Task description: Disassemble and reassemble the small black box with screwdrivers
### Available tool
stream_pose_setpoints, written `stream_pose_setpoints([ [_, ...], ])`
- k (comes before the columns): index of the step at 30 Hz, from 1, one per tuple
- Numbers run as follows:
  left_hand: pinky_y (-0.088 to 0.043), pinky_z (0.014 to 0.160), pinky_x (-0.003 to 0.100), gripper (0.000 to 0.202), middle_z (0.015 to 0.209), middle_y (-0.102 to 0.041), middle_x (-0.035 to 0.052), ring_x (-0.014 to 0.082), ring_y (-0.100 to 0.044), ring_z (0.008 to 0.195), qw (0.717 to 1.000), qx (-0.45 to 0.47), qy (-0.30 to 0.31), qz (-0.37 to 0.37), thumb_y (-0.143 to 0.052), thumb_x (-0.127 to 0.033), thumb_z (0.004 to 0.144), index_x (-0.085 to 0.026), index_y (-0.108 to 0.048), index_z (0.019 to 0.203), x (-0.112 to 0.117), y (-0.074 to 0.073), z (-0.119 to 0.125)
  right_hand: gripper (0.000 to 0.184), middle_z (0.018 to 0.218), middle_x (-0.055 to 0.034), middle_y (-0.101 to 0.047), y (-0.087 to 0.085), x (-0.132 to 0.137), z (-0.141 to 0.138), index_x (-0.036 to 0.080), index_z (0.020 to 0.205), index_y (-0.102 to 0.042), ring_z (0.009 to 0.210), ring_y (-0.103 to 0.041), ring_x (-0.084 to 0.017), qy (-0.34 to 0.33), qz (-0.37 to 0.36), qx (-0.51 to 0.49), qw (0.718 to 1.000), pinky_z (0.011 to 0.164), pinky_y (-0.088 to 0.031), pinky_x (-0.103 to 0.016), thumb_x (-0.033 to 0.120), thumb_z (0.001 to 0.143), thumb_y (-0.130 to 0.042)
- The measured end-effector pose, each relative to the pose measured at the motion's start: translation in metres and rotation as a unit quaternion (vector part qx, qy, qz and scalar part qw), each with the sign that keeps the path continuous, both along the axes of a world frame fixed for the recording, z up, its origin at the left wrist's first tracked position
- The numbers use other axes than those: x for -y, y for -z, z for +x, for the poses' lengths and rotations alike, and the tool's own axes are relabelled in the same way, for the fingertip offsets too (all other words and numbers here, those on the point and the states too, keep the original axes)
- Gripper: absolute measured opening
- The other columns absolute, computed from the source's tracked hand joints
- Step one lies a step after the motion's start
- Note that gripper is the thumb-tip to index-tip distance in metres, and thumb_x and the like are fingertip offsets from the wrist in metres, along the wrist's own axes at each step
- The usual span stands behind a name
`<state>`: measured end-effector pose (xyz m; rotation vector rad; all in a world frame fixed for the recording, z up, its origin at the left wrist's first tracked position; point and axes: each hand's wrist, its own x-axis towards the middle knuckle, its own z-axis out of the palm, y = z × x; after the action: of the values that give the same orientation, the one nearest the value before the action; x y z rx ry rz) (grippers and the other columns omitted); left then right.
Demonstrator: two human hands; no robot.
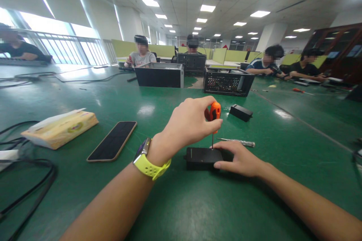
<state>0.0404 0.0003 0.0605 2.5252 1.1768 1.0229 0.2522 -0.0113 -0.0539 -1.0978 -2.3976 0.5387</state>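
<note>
Presently, left fingers grip the orange-handled screwdriver; right fingers, moderately parted, clasp the black case; shaft should stay vertical.

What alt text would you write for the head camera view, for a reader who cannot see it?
A person's left hand holds an orange screwdriver upright on a black box, while the right hand grips its right end on a green table. A phone and tissue pack lie to the left; another screwdriver and a second black box lie beyond.
</note>
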Motion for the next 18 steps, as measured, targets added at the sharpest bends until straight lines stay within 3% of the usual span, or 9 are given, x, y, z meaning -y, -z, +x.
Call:
stream_pose_setpoints([
  [7, -0.039, 0.053, 0.023, 0.017, 0.069, -0.061, 0.0003, 0.0139, -0.053, 0.06, 1.0, -0.005, 0.0, 0.005, -0.064, -0.035, 0.075, -0.02, -0.063, 0.085, 0.0013, 0.0005, 0.0001, 0.043, 0.109, -0.0082, -0.07, 0.0, 0.0004, 0.0008, 0.02, 0.111, -0.064, 0.097, -0.065, -0.026, -0.004, 0.002, -0.004, 1.0, 0.085, -0.048, -0.038, 0.048, 0.08, -0.067],
  [13, -0.036, 0.054, 0.024, 0.035, 0.068, -0.062, 0.0022, 0.0132, -0.051, 0.059, 0.999, 0.006, -0.008, 0.048, -0.057, -0.052, 0.082, -0.019, -0.068, 0.077, 0.0006, 0.0007, 0.0007, 0.043, 0.11, -0.0077, -0.07, -0.0006, -0.0001, -0.0002, 0.021, 0.112, -0.064, 0.097, -0.064, -0.026, -0.004, 0.004, -0.001, 1.0, 0.084, -0.049, -0.037, 0.049, 0.08, -0.067],
  [18, -0.038, 0.055, 0.023, 0.027, 0.08, -0.068, 0.0026, 0.0127, -0.054, 0.062, 0.998, 0.038, -0.005, 0.055, -0.061, -0.043, 0.081, -0.02, -0.069, 0.092, -0.0015, 0.0026, 0.0008, 0.044, 0.108, -0.0075, -0.07, -0.0011, 0.0003, -0.0005, 0.02, 0.111, -0.064, 0.097, -0.064, -0.026, -0.004, -0.002, -0.001, 1.0, 0.085, -0.048, -0.038, 0.05, 0.079, -0.067],
])
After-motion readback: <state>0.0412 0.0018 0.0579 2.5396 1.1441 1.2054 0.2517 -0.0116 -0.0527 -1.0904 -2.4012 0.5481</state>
